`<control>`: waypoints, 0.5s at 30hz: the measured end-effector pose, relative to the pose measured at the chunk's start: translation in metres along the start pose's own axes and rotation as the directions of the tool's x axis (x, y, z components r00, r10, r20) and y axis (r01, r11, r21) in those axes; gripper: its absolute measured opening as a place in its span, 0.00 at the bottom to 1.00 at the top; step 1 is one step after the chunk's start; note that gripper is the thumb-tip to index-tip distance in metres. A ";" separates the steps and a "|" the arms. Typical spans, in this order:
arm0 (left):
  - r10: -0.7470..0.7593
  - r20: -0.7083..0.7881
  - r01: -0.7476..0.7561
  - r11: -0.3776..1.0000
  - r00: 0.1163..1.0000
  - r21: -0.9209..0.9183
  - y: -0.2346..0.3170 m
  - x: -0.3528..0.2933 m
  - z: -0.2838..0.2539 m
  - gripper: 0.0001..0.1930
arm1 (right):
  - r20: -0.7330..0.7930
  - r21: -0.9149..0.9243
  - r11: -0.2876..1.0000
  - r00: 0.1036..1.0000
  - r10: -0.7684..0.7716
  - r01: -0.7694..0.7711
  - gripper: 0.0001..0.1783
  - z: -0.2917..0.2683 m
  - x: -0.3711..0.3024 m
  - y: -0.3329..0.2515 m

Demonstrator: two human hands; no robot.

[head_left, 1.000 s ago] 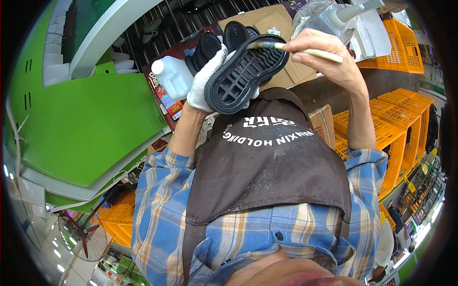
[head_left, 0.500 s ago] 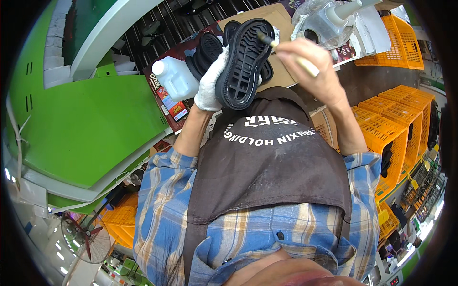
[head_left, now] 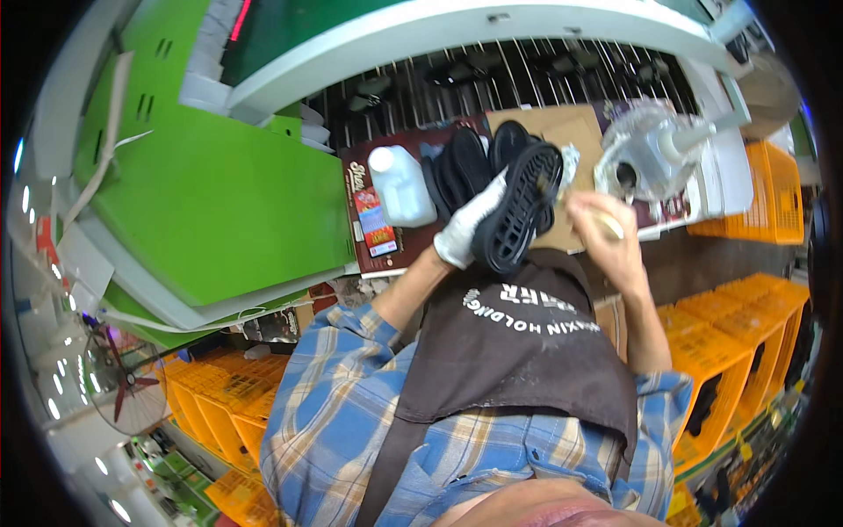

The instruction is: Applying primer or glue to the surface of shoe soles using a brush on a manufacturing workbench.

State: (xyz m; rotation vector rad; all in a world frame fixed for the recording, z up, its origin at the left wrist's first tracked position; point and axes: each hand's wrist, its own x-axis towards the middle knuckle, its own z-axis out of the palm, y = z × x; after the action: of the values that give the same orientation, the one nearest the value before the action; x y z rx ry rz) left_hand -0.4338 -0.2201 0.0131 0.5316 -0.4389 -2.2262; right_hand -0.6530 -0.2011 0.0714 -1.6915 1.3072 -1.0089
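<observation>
My left hand [head_left: 472, 230], in a white glove, is closed round the edge of a black shoe sole [head_left: 504, 237], holding it tilted with its grooved tread facing up. My bare right hand [head_left: 606, 255] grips a brush [head_left: 608, 223] with a pale handle. The dark brush tip meets the tread near the sole's far end, though blur hides the exact contact. Behind the held sole lie several more black soles [head_left: 460, 167]. To their left stands a whitish plastic jug [head_left: 406, 195].
A brown cardboard sheet [head_left: 562, 123] lies under the work. At right is a clear plastic-wrapped container [head_left: 648, 158] with a spout. Wire racks [head_left: 413, 97] with dark shoe parts run behind. A green panel [head_left: 246, 220] stands left; orange crates [head_left: 716, 338] are stacked right.
The whole view has shifted, so the hands and sole appear lower and farther right. The brush tip sits a little nearer the sole's middle. Both hands keep their holds.
</observation>
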 end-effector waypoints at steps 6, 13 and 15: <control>0.061 0.036 -0.064 0.995 0.997 0.079 0.003 -0.007 0.000 0.25 | -0.053 0.102 0.986 0.989 0.135 -0.130 0.09 0.006 0.008 -0.013; 0.141 0.015 -0.141 0.990 0.990 -0.026 0.048 -0.038 0.045 0.31 | -0.116 0.562 0.823 0.977 0.180 -0.085 0.13 -0.033 -0.007 -0.004; 0.325 -0.028 -0.310 0.922 0.945 0.229 0.096 -0.040 0.065 0.35 | -0.149 0.619 0.780 0.961 0.231 -0.092 0.13 -0.038 -0.008 0.005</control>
State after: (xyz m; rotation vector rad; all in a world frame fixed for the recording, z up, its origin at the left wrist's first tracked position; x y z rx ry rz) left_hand -0.3834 -0.2412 0.1227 0.6024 -0.6944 -1.8528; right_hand -0.6905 -0.1982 0.0812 -0.9771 1.0708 -1.3602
